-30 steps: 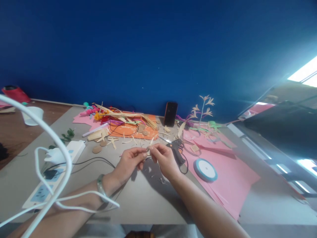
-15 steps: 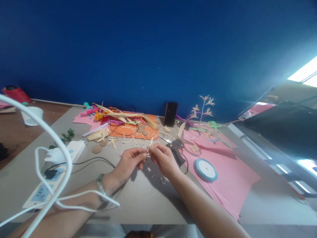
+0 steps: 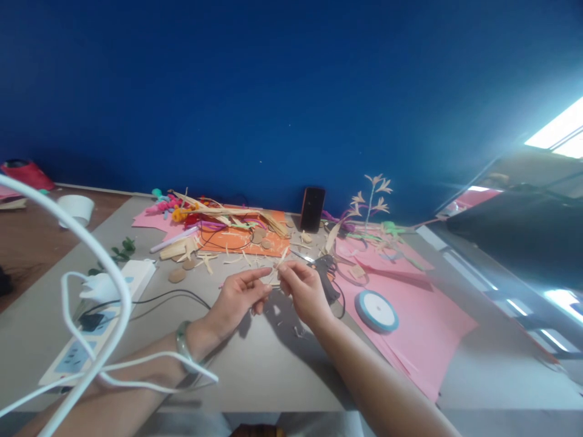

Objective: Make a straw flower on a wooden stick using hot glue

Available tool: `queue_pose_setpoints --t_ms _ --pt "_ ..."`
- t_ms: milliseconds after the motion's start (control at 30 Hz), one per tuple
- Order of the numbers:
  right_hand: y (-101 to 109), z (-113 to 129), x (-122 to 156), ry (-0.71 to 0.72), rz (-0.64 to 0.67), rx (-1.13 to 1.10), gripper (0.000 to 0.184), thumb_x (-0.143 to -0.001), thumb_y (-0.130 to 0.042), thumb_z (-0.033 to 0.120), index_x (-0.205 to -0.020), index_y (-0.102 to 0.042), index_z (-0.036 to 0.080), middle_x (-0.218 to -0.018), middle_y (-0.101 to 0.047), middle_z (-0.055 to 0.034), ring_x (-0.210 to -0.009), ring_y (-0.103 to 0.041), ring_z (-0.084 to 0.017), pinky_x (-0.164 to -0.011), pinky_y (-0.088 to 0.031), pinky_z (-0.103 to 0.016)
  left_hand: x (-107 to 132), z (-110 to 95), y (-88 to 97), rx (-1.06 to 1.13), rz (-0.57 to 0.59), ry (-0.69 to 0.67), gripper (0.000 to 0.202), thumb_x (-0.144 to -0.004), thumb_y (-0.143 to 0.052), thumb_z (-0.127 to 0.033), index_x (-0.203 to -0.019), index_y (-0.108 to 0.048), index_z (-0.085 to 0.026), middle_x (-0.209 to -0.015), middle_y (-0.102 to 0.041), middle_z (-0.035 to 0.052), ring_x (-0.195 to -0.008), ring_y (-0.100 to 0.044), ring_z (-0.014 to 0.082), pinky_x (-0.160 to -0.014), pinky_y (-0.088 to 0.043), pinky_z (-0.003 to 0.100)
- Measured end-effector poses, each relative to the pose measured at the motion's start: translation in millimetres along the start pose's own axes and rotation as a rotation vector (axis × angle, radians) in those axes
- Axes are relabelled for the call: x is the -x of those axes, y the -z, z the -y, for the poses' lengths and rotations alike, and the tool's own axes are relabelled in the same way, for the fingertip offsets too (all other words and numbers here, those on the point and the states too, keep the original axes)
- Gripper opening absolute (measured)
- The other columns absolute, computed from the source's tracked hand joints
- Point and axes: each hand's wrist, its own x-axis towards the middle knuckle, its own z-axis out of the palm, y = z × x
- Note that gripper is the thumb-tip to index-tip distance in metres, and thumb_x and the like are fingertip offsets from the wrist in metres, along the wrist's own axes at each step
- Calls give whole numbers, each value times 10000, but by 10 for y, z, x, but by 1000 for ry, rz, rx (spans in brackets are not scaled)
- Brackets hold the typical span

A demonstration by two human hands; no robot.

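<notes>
My right hand (image 3: 305, 292) pinches a small pale piece of dried husk (image 3: 283, 254) between thumb and fingertips; its upper end sticks up above the fingers. My left hand (image 3: 241, 298) is just to its left, index finger stretched out and thumb apart from it, with nothing visible between them. A greenish bangle (image 3: 183, 346) circles the left wrist. Right behind the right hand lies a black glue gun (image 3: 326, 273), partly covered. Husk scraps (image 3: 207, 263) and small brown discs (image 3: 177, 275) are scattered beyond my hands.
A white power strip (image 3: 98, 328) and a looping white cable (image 3: 119, 285) occupy the left. Pink sheets (image 3: 437, 328) and a ribbon roll (image 3: 376, 311) lie right. A phone (image 3: 312, 209) leans on the blue wall beside orange foam (image 3: 218, 240) and a husk flower stem (image 3: 370, 203).
My left fingertips have parted from the husk piece, and thumb and index finger have opened. The right hand still pinches it. At the left, the white cup looks tipped over.
</notes>
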Motion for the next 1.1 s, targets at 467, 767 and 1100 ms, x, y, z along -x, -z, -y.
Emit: queue_pose_setpoints --t_ms 467,767,1100 --pt "-65 82 84 26 37 5 240 -784 -667 370 -653 -627 173 -494 -477 51 -435 -376 -73 -474 -311 -233 -12 16 10 -2 -10 13 357 -723 -731 -323 -1005 -679 -109 -582 -585 -27 -427 -498 64 -439 -374 199" --pt "-35 50 65 49 11 32 280 -788 -663 417 -673 -625 164 -499 -473 47 -445 -384 -77 -461 -328 -225 0 -6 10 1 26 -12 458 -731 -730 -324 -1128 -645 -111 -546 -560 -51 -426 -488 60 -446 -373 194" --pt "-56 22 87 22 35 -24 255 -795 -665 382 -670 -627 164 -500 -483 48 -443 -382 -73 -464 -296 -227 -25 38 23 18 6 7 410 -726 -733 -338 -1068 -674 -120 -597 -598 -27 -431 -500 54 -441 -370 183"
